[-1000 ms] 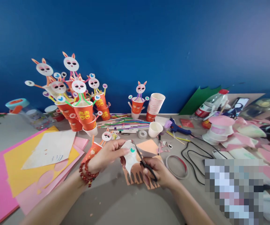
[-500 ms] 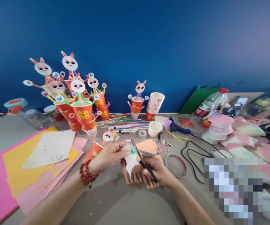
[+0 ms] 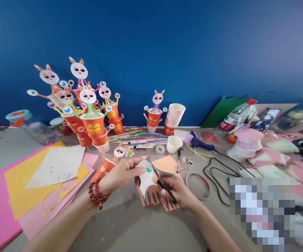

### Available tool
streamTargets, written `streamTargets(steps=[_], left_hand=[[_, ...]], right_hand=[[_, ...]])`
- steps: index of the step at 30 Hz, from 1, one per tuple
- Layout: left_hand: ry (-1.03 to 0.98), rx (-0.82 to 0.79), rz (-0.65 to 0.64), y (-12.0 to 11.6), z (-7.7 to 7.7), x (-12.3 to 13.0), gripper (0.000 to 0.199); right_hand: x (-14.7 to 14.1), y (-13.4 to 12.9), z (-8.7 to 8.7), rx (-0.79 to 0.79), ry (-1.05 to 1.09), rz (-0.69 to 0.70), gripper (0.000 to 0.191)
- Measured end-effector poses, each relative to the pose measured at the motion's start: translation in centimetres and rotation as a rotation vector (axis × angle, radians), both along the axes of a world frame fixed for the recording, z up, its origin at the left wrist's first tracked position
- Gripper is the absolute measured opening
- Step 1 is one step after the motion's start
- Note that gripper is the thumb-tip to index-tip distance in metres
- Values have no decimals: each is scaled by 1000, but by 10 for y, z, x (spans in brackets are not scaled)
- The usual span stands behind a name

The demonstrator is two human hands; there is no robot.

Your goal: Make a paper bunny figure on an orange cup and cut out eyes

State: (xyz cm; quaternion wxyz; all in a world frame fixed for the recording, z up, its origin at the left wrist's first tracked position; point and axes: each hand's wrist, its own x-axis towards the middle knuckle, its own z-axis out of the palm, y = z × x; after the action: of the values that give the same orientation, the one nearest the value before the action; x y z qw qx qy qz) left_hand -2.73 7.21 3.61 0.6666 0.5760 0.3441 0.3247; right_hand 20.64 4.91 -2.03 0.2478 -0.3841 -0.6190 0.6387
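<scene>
Pinched in my left hand is a piece of white paper with a small green heart shape drawn on it. My right hand is closed around black scissors, whose blades point up and left at the paper's right edge. Below the two hands lies an orange sheet with scalloped cut-outs, and another orange sheet is behind the scissors. Beside my left wrist an orange cup with a rabbit face lies tilted, partly hidden by the hand.
Rabbit-faced cups stand at the back left, with pink and yellow sheets in front. Further right are a cup stack, a white cup, a blue glue gun with a black cord, a tape roll and a bottle.
The white paper in my left hand has turned slightly, its lower tip shifting left. The scissors and my right hand look almost unmoved.
</scene>
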Motion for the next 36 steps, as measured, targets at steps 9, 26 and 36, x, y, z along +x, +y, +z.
streamTargets(steps=[9, 26, 36], left_hand=[[22, 17, -9, 0, 5, -1, 24], [100, 98, 53, -1, 12, 0, 23], [182, 152, 100, -1, 12, -2, 18]], right_hand=[[1, 0, -2, -12, -11, 1, 57], [1, 1, 0, 50, -51, 9, 56], [2, 1, -2, 40, -61, -2, 54]])
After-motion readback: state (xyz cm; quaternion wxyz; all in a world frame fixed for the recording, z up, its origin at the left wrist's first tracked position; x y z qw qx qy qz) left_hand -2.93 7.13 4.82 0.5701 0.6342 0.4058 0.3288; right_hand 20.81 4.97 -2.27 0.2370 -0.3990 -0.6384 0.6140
